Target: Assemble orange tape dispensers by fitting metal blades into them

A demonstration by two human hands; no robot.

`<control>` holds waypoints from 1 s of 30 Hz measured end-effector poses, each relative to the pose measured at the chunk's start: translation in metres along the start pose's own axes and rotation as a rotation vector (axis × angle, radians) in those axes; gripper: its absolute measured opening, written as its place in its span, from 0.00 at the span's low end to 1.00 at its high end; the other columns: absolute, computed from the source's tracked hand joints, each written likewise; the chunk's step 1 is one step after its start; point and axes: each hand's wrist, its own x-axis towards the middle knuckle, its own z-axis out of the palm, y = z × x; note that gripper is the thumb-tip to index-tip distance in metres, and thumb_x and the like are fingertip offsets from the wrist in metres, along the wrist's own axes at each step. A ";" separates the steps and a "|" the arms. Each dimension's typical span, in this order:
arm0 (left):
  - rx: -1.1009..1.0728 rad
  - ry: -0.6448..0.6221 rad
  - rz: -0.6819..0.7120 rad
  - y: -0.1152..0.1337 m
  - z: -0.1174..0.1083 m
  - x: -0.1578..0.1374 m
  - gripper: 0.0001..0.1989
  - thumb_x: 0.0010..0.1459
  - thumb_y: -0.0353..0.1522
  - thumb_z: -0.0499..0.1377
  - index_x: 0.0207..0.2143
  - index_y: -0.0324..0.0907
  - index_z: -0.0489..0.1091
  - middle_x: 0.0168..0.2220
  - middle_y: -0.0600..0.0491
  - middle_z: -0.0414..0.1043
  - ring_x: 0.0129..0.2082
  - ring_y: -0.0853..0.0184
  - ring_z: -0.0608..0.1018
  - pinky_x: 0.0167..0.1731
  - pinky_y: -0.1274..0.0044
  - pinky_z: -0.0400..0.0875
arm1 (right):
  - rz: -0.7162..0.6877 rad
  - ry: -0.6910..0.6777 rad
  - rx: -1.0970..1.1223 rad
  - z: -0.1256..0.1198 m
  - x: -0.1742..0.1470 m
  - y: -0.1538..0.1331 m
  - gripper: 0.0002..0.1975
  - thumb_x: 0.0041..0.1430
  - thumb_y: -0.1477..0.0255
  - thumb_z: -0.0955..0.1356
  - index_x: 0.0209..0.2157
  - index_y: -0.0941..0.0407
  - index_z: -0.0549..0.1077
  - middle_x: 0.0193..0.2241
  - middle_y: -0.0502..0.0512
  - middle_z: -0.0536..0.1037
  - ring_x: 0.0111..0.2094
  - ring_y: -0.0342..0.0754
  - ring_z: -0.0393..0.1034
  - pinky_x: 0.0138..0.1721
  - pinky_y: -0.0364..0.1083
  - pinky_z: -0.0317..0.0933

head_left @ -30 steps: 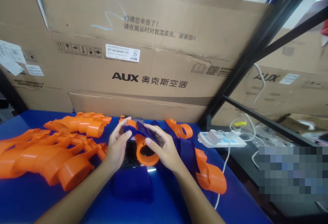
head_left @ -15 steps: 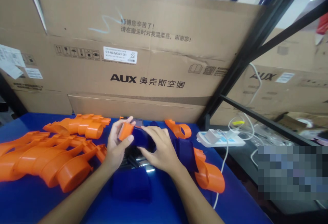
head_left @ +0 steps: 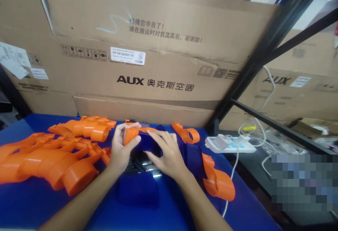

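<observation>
My left hand is closed around the rounded end of an orange plastic part. From there a thin orange strip runs right, towards the fingertips of my right hand. A dark blue piece lies along the orange part, between my hands. My right fingers rest over its top and the thumb is below, gripping it at the right end. What the piece is made of is hard to tell. Below my hands a dark blue flat piece lies on the blue tabletop, near some blurred black items.
Several orange curved parts are nested at the left, with another nested row behind. On the right are an orange looped part, a dark blue piece and another orange part. A white power strip trails cables. Cardboard stands behind.
The orange part has turned slightly in my hands, so its strip now shows reaching to my right fingers. The whole view has shifted a little; the surrounding parts stay put.
</observation>
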 end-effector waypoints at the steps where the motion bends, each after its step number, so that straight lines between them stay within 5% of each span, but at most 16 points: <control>1: -0.010 -0.002 -0.005 -0.001 0.000 0.000 0.22 0.51 0.30 0.72 0.44 0.47 0.65 0.52 0.47 0.78 0.56 0.54 0.78 0.61 0.57 0.64 | -0.002 0.004 -0.001 0.000 0.000 0.000 0.30 0.63 0.66 0.72 0.64 0.50 0.65 0.57 0.60 0.76 0.54 0.59 0.71 0.50 0.58 0.60; 30: 0.036 0.020 -0.011 -0.002 -0.003 0.002 0.21 0.51 0.31 0.72 0.42 0.47 0.64 0.47 0.49 0.79 0.51 0.57 0.80 0.57 0.60 0.70 | 0.001 -0.022 -0.008 0.003 0.000 -0.003 0.32 0.62 0.66 0.73 0.66 0.49 0.64 0.56 0.60 0.76 0.54 0.60 0.72 0.50 0.59 0.61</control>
